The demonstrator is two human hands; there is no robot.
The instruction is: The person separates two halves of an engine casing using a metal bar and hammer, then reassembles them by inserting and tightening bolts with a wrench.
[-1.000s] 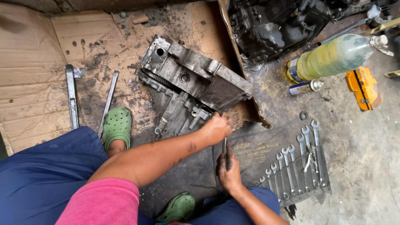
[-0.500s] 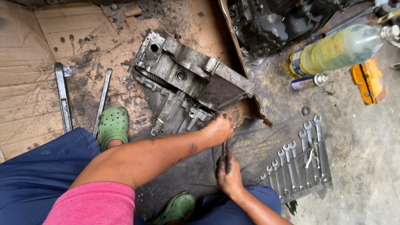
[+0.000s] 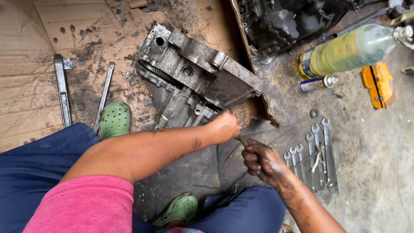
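Left hand (image 3: 224,126) fisted on the near edge of the grey cast-metal engine casing (image 3: 196,80), lying on stained cardboard (image 3: 26,86) | right hand (image 3: 261,162) gripping a thin dark tool (image 3: 242,140) (possibly a screwdriver) | spanner row (image 3: 312,149) just beside.

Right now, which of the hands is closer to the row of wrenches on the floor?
Right. The right hand is just beside the row of wrenches, gripping a thin dark tool. The left hand sits farther away, up against the grey metal engine casing.
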